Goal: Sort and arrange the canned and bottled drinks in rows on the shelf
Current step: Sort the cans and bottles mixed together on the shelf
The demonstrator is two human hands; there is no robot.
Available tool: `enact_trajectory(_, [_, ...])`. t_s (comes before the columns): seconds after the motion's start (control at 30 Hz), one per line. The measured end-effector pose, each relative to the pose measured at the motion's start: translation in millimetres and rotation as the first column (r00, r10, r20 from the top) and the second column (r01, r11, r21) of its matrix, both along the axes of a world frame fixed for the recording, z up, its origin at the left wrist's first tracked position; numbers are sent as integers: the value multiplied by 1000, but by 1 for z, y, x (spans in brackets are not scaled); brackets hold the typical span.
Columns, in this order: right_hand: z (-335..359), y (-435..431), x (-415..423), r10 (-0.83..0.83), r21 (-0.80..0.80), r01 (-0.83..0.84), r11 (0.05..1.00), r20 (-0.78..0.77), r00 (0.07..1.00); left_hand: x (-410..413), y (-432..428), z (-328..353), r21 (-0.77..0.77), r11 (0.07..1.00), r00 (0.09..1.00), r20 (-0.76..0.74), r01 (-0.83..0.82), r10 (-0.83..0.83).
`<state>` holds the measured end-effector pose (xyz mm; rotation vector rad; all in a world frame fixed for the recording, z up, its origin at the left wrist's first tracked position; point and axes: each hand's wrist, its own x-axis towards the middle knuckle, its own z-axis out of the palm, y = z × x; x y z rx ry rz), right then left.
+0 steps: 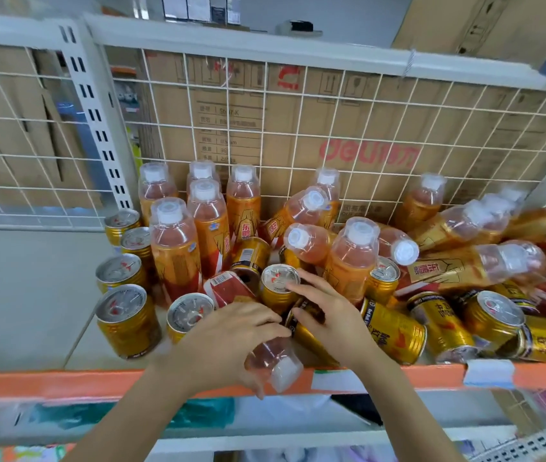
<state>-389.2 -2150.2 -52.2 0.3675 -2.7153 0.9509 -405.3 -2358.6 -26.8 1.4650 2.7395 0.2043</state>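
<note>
Gold cans and orange-labelled clear bottles crowd the white shelf (31, 295). At the left, several cans (128, 321) stand upright in a row, with several upright bottles (173, 245) behind them. My left hand (231, 338) grips a bottle lying on its side (276, 361), its white cap pointing over the shelf's front edge. My right hand (328, 315) grips a gold can lying on its side (308, 331), and its fingertips touch the top of an upright can (278, 278). To the right, bottles (465, 265) and cans (395, 331) lie in a jumbled heap.
A white wire grid (298, 135) backs the shelf, with cardboard boxes behind it. An orange price strip (64, 381) runs along the front edge. Bare shelf surface lies to the left of the can row. A lower shelf with goods shows below.
</note>
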Motion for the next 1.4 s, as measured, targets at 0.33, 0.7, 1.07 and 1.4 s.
enact_trajectory(0.33, [-10, 15, -2, 120, 63, -116, 991, -64, 991, 12, 12, -9, -49, 996, 993, -92, -80, 75])
enact_trajectory(0.7, [-13, 16, -5, 125, 42, -123, 992, -55, 991, 9, -7, 30, 359, 896, 958, -17, -262, 287])
enact_trajectory(1.07, [-16, 11, -4, 93, 102, -81, 991, -122, 988, -19, -27, 37, 595, 615, 855, 334, -517, 396])
enact_trajectory(1.4, [-19, 3, -4, 50, 134, -28, 991, -167, 985, -35, -25, 38, 597, 579, 828, 461, -555, 318])
